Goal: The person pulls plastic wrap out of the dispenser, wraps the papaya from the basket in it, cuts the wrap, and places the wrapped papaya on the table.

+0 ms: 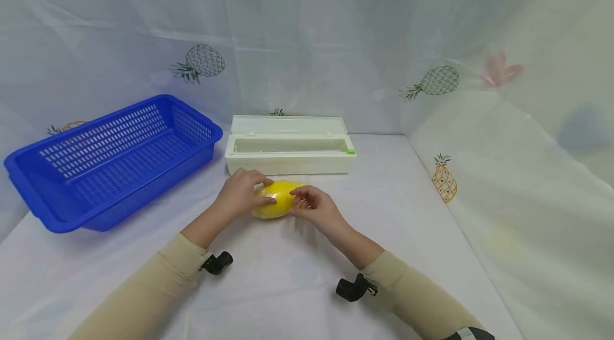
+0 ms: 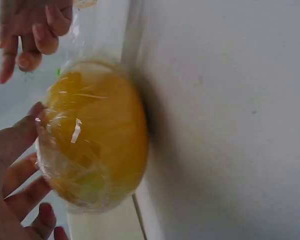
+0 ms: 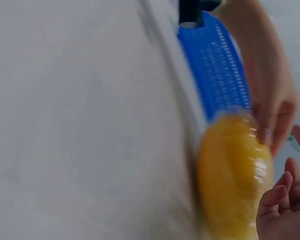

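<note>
A yellow oval object (image 1: 279, 197) wrapped in clear plastic film lies on the white cloth, in front of the white box. Its kind cannot be told for certain; the film looks creased and shiny in the left wrist view. My left hand (image 1: 243, 192) holds its left end, thumb on the near side and fingers towards the far side. Close to the right end is my right hand (image 1: 318, 208), its fingers loosely bent. In the left wrist view the right hand (image 2: 35, 32) appears apart from the wrapped object (image 2: 95, 140).
Behind the hands stands a long white film dispenser box (image 1: 288, 164), lid raised, with a green slider (image 1: 351, 152) at its right end. A blue perforated basket (image 1: 144, 185) occupies the left. Pineapple-printed white cloth (image 1: 312, 52) hangs at the back and right.
</note>
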Tool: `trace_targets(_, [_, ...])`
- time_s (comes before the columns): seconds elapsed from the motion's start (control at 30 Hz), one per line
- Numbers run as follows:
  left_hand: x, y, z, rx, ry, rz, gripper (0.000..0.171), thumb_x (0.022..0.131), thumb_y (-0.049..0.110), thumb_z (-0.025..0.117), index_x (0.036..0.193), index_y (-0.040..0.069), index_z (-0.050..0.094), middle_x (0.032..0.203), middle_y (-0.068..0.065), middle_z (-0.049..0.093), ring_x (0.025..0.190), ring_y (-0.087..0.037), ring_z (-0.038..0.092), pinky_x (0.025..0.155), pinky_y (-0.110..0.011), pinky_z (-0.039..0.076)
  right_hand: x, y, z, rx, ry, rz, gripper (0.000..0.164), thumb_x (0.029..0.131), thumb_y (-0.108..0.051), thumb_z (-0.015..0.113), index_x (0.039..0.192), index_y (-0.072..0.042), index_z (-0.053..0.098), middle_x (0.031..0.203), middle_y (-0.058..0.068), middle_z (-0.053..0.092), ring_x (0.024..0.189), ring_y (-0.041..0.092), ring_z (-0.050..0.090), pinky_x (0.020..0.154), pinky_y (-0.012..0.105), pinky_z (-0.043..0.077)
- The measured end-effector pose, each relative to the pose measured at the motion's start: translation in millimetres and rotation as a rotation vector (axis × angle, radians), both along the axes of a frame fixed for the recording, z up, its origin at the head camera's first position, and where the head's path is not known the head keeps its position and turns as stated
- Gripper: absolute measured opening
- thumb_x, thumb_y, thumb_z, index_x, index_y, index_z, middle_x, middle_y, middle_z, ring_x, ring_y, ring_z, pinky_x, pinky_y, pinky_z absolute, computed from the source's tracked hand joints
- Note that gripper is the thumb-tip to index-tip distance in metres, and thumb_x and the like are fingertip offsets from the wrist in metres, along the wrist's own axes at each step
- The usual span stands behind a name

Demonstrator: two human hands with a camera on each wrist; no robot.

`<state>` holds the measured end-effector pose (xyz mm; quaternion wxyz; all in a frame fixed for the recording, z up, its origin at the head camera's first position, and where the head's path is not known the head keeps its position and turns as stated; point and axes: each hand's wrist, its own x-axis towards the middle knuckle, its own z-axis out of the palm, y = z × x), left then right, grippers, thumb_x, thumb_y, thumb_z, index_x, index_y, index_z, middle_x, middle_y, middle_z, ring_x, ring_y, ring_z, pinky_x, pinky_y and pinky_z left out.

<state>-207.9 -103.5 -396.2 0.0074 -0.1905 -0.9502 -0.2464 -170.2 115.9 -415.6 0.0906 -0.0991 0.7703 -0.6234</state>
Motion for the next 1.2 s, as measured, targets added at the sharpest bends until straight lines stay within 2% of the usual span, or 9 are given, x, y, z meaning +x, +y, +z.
trace_targets(0.13, [-8.1,-0.4,4.4,0.035,-0.087,-0.053,0.046,0.080,0.030,0.082,0.117,0.008,0.069,0.121,-0.009,0.065,0.118,-0.035,0.051,0.103,-0.050,0.038,-13.0,15.8,21.3,0.024,-0.015,0.016,0.035,0.084,-0.009,0.077,0.116,-0.004,0.064,0.098,0.011,0.063,0.078,0.019,0.051,0.061,0.019,0.043])
trace_targets(0.23, [-13.0,0.9,7.8,0.036,-0.107,-0.088,0.042,0.083,0.023,0.080,0.120,0.007,0.068,0.124,-0.010,0.063,0.120,-0.035,0.050,0.106,-0.051,0.036,-26.3,26.8,30.0,0.037,-0.027,0.014,0.033,0.085,-0.010,0.075,0.116,-0.005,0.064,0.096,0.008,0.063,0.076,0.018,0.051,0.058,0.021,0.039])
trace_targets(0.33, [-16.4,3.4,11.5,0.034,-0.131,-0.096,0.038,0.085,0.017,0.077,0.121,0.008,0.068,0.123,-0.012,0.058,0.117,-0.033,0.050,0.104,-0.049,0.038,-37.4,33.2,27.9,0.034,-0.043,0.004,0.034,0.086,-0.010,0.075,0.117,-0.002,0.063,0.098,0.008,0.063,0.078,0.018,0.051,0.064,0.024,0.041])
trace_targets(0.43, [-20.1,5.0,11.2,0.058,-0.146,-0.080,0.032,0.087,0.012,0.074,0.118,0.008,0.069,0.117,-0.011,0.055,0.111,-0.030,0.051,0.100,-0.047,0.041,-42.4,31.6,17.2,0.032,-0.079,-0.006,0.037,0.086,-0.009,0.075,0.119,0.002,0.062,0.108,0.014,0.062,0.085,0.019,0.054,0.080,0.031,0.045])
trace_targets(0.57, [-25.3,7.1,6.6,0.094,-0.096,-0.079,0.023,0.088,0.008,0.071,0.111,0.008,0.071,0.117,-0.010,0.060,0.114,-0.031,0.050,0.103,-0.047,0.038,-41.4,21.7,2.8,-0.005,-0.141,-0.017,0.036,0.087,-0.008,0.073,0.120,0.002,0.063,0.119,0.017,0.063,0.100,0.021,0.059,0.099,0.040,0.043])
trace_targets(0.7, [-28.9,11.2,1.9,0.103,-0.002,-0.088,0.019,0.091,0.009,0.068,0.109,0.011,0.073,0.120,-0.007,0.065,0.120,-0.032,0.049,0.107,-0.047,0.033,-39.7,16.7,-8.8,-0.031,-0.161,-0.008,0.033,0.086,-0.008,0.072,0.118,-0.005,0.067,0.122,0.010,0.063,0.111,0.025,0.057,0.096,0.039,0.045])
trace_targets(0.77, [-30.3,14.3,-1.5,0.121,0.016,-0.095,0.020,0.093,0.009,0.066,0.111,0.011,0.074,0.122,-0.007,0.065,0.122,-0.031,0.049,0.107,-0.047,0.033,-37.9,16.8,-14.5,-0.020,-0.158,-0.008,0.033,0.084,-0.009,0.074,0.116,-0.008,0.068,0.124,0.006,0.063,0.115,0.026,0.055,0.093,0.037,0.045])
trace_targets(0.97, [-31.6,23.4,-8.8,0.139,-0.035,-0.089,0.035,0.091,0.024,0.071,0.124,0.014,0.068,0.135,-0.005,0.058,0.127,-0.031,0.043,0.106,-0.048,0.033,-25.3,19.1,-23.9,-0.001,-0.182,-0.003,0.036,0.082,-0.009,0.076,0.117,-0.010,0.068,0.129,0.005,0.059,0.120,0.027,0.050,0.091,0.037,0.047])
trace_targets(1.2, [-34.6,30.7,-13.0,0.152,-0.064,-0.096,0.047,0.087,0.032,0.075,0.129,0.015,0.064,0.139,-0.005,0.055,0.129,-0.031,0.037,0.104,-0.046,0.030,-4.5,25.1,-25.0,-0.055,-0.193,-0.049,0.035,0.086,-0.010,0.073,0.120,-0.006,0.064,0.120,0.012,0.061,0.107,0.024,0.058,0.088,0.037,0.051])
